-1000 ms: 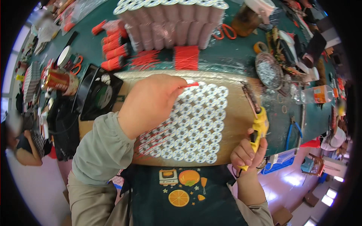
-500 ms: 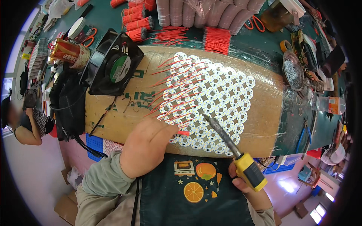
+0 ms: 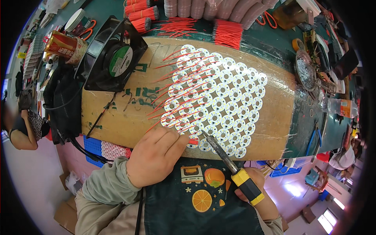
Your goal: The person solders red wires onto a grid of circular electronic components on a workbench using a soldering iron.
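Observation:
A block of round white LED boards (image 3: 235, 94) lies on a brown cardboard sheet. Thin red wires (image 3: 172, 87) run from the boards of its left columns out over the cardboard. At the block's lower left, my left hand (image 3: 156, 156) is closed, fingers bent downward. A small bunch of red wires (image 3: 192, 141) sticks out from under its fingertips, which are partly hidden. My right hand (image 3: 255, 181) grips a soldering iron (image 3: 247, 185) by its yellow and black handle. The iron's dark tip points up-left and reaches the lower boards, close to my left fingers.
A black fan (image 3: 113, 58) stands on the cardboard (image 3: 274, 129) at the left, beside a black bag (image 3: 62, 105). Bundled red wires (image 3: 143, 15) and grey rolls (image 3: 203, 8) line the back. At the right are a round metal dish (image 3: 305, 69) and blue-handled pliers (image 3: 313, 139).
The soldering iron has moved left and down, its tip now nearer my left fingers. My left hand has shifted slightly right with the wires. The whole view has tilted a little.

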`<action>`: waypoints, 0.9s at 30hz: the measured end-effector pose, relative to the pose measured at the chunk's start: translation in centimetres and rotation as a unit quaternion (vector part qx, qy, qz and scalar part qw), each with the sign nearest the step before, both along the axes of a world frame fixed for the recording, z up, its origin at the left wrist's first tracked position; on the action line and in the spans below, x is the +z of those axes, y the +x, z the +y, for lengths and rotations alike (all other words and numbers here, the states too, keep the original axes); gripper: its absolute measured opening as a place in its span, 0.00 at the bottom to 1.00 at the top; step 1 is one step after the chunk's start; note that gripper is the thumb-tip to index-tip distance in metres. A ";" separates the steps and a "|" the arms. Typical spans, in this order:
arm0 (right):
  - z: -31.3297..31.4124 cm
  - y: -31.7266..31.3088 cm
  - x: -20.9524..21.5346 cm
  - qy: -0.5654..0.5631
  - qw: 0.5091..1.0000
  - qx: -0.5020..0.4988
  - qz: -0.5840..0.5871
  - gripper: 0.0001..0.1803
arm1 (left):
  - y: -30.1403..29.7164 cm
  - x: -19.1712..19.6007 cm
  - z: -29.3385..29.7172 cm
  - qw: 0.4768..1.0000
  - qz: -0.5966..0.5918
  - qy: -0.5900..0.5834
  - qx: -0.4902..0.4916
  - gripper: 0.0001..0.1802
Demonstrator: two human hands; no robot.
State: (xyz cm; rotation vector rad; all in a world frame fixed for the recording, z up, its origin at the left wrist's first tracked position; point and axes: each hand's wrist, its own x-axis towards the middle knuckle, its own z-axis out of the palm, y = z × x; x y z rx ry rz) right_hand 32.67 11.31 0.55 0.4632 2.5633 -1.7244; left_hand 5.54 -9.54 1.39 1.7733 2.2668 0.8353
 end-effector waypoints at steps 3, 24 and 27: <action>-0.3 0.6 -0.4 0.036 0.999 -0.015 -0.018 0.32 | 0.0 -0.1 0.0 1.000 -0.003 0.001 0.002 0.19; -0.5 -0.1 0.0 0.009 0.996 -0.020 -0.091 0.35 | 0.1 -0.2 -0.1 1.000 -0.021 -0.004 0.022 0.22; -0.4 -0.1 0.1 0.012 0.998 -0.009 -0.061 0.35 | 0.0 -0.4 -0.1 1.000 -0.006 0.003 0.006 0.20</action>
